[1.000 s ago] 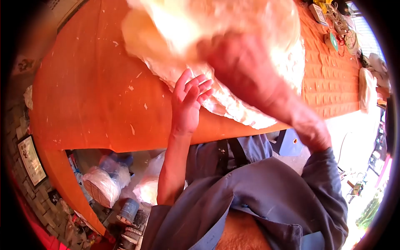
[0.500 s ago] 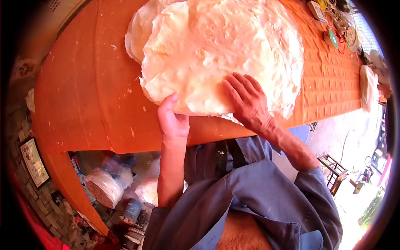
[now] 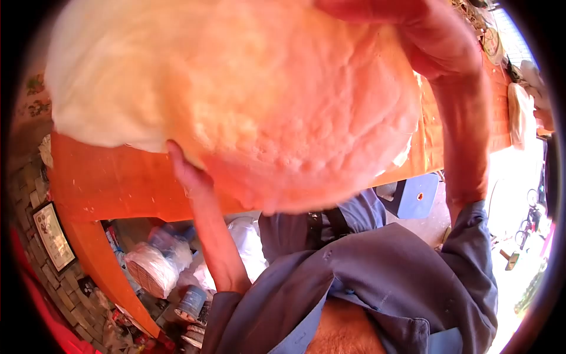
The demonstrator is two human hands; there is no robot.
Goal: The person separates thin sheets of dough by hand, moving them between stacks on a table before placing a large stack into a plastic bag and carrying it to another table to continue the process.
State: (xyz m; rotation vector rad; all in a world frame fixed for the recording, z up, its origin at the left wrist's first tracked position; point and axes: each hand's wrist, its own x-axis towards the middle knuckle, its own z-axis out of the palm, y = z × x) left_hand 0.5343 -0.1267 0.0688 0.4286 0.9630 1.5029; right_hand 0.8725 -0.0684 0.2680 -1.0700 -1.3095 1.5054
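Observation:
A large, round white sheet of soft, lumpy wadding (image 3: 283, 112) fills the upper view, tilted up close to me and blurred by motion. Its lower edge hangs past the table's front edge. My left hand (image 3: 191, 176) grips its lower left edge, thumb on the near face and the other fingers mostly hidden behind. At the top of the view my right hand (image 3: 377, 10) holds the upper part of the sheet, cut off by the frame and smeared. Behind the sheet, the orange-covered table (image 3: 112, 177) shows at left and right.
Under the table lie plastic-wrapped bundles (image 3: 156, 268) and a blue-grey can (image 3: 191, 302). A blue stool (image 3: 415, 197) stands below the table's front edge. A framed picture (image 3: 53, 236) is at the left. A white bundle (image 3: 520, 115) sits at the table's right end.
The wadding sheet has been raised off the table and tilted toward me. My right hand went from its near edge up to the top; my left hand shifted left and slightly down.

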